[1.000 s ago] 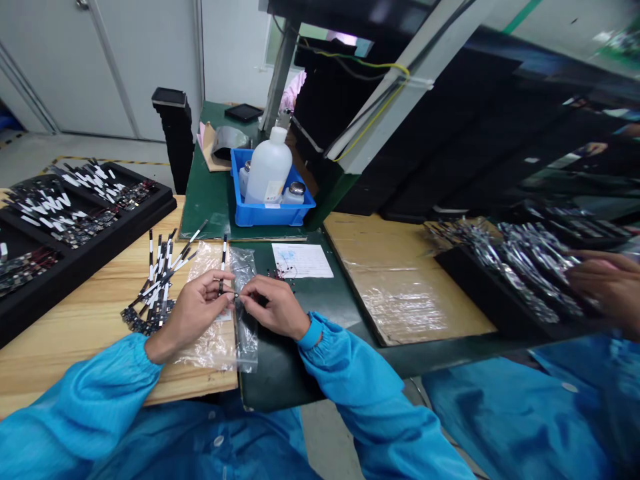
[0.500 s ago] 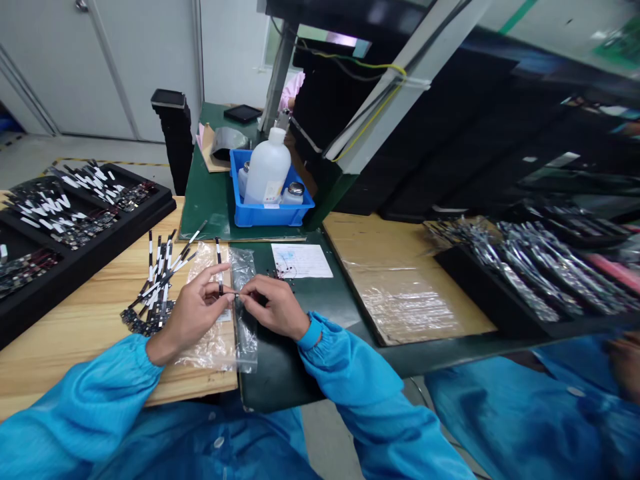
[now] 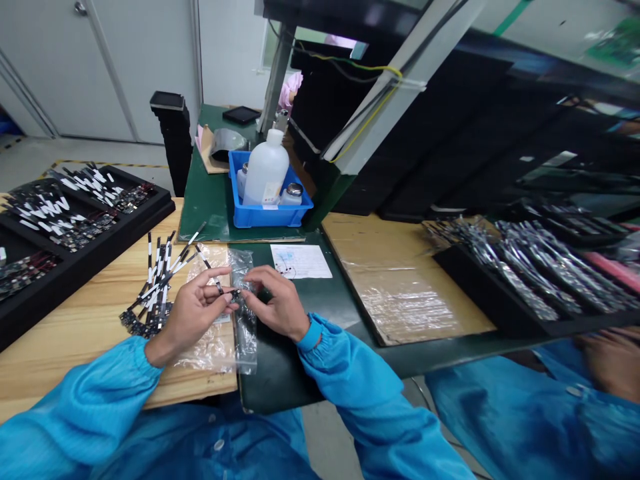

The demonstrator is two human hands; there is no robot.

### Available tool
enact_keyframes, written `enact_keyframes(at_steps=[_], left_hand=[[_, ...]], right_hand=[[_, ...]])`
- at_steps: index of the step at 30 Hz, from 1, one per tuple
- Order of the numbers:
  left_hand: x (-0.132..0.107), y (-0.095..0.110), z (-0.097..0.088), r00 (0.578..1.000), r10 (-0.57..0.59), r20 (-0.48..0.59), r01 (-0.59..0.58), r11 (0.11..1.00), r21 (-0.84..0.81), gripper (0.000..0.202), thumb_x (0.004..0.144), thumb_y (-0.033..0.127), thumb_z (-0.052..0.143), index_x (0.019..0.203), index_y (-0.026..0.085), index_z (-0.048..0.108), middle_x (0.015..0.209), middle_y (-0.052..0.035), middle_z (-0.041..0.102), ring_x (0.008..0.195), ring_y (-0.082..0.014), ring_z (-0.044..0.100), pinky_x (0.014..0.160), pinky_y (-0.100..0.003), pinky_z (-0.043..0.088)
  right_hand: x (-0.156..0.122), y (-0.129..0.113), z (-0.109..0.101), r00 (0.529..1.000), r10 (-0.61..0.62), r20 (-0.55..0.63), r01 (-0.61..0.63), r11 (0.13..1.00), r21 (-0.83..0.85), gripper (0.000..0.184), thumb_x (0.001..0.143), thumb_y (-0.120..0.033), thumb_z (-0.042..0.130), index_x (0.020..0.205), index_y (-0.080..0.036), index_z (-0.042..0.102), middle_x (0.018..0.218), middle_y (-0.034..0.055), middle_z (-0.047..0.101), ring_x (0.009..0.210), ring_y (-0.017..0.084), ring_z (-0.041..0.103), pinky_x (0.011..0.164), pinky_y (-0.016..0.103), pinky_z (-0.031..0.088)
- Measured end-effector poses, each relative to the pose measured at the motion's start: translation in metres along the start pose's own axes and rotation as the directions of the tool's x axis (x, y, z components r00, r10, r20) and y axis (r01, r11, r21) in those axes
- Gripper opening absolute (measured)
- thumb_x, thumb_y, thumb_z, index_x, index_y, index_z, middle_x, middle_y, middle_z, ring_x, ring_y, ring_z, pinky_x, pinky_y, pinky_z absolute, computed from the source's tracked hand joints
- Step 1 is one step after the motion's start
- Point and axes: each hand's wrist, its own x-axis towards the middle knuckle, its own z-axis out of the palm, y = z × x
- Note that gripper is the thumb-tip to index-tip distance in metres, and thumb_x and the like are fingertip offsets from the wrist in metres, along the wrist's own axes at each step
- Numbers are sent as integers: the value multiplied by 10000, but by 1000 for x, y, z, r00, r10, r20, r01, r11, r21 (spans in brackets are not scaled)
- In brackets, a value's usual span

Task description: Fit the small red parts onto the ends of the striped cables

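Note:
My left hand (image 3: 195,310) is closed on a small circuit board (image 3: 235,294) between thumb and fingers. From this board a black-and-white flex cable (image 3: 207,265) rises to the upper left. My right hand (image 3: 276,301) is closed at the board's right edge, thumb tip against it; its exact grip is partly hidden. Under both hands lies a clear plastic bag (image 3: 245,347). Left of my left hand rests a loose pile of similar boards with flex cables (image 3: 155,293). Small dark parts with thin wires (image 3: 286,271) lie on a white paper sheet (image 3: 310,261).
On the left stands a black tray (image 3: 90,250) of boards. Behind my hands a blue bin (image 3: 273,217) holds a large white bottle (image 3: 269,167) and small jars. At right are a plastic-covered cardboard sheet (image 3: 415,300), another filled black tray (image 3: 500,293) and a co-worker's blue sleeve (image 3: 500,407).
The board between my hands has turned, showing more of its face, and its flex cable has swung from upright to leaning left. My right index finger has lifted slightly.

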Motion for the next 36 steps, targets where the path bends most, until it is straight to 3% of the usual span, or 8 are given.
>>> enact_keyframes(at_steps=[3, 6, 9, 12, 20, 24, 28, 36], left_hand=[[1, 1, 1, 999, -3, -34, 2, 1000, -17, 717, 756, 415, 825, 1337, 122, 525, 957, -130, 789, 815, -244, 770, 784, -341, 626], [2, 0, 2, 999, 12, -45, -13, 1000, -25, 709, 765, 403, 820, 1339, 122, 514, 962, -130, 789, 820, -244, 771, 783, -341, 629], [2, -2, 2, 999, 31, -43, -32, 999, -20, 702, 786, 394, 805, 1356, 125, 496, 963, -125, 789, 850, -249, 769, 794, -344, 628], [2, -4, 2, 998, 47, -42, -47, 999, -17, 709, 789, 403, 800, 1369, 133, 494, 989, -128, 787, 916, -268, 761, 822, -362, 625], [-4, -13, 4, 990, 141, -18, -139, 986, 97, 685, 844, 397, 745, 1429, 148, 492, 1114, -149, 763, 1106, -289, 707, 919, -375, 602], [-7, -15, 1, 969, 245, 29, -243, 933, 265, 657, 867, 331, 720, 1465, 197, 485, 1201, -124, 736, 1186, -284, 661, 1017, -377, 549], [-11, -11, -1, 949, 309, 60, -306, 861, 406, 637, 837, 281, 739, 1440, 233, 536, 1250, -97, 709, 1102, -306, 704, 938, -385, 601], [-13, -11, 0, 870, 471, 146, -472, 710, 523, 618, 849, 165, 705, 1439, 246, 538, 1339, -69, 645, 1112, -266, 702, 1017, -341, 558]], right_hand=[[0, -3, -2, 994, -9, -111, 4, 999, -51, 320, 852, -191, 672, 1167, -211, 618, 1192, 137, 630, 1087, 244, 621, 877, 385, 555], [-3, -7, -1, 969, -72, -235, 49, 993, -106, 296, 842, -170, 688, 1126, -224, 623, 1060, 107, 665, 995, 233, 647, 857, 383, 559], [-7, -10, 4, 973, -133, -190, 115, 988, -103, 234, 863, -132, 651, 1070, -239, 630, 867, 45, 696, 797, 185, 663, 741, 320, 562], [-11, -10, 11, 988, -100, -121, 87, 990, -108, 199, 887, -141, 613, 1059, -238, 641, 839, 33, 720, 761, 170, 679, 731, 299, 566], [-12, -7, 16, 977, -49, -209, 25, 993, -117, 205, 888, -159, 632, 1078, -235, 629, 870, 28, 751, 800, 163, 732, 777, 281, 603], [-11, -9, 14, 974, -53, -219, 25, 991, -128, 241, 878, -154, 648, 1102, -235, 613, 858, 19, 754, 770, 154, 736, 770, 269, 607], [-10, -10, 13, 970, -57, -237, 25, 990, -138, 273, 870, -145, 650, 1121, -238, 598, 844, 13, 752, 744, 151, 733, 749, 263, 605], [-10, -13, 12, 966, -90, -242, 43, 980, -192, 365, 869, -133, 648, 1207, -237, 559, 858, 14, 754, 763, 153, 738, 793, 269, 607]])
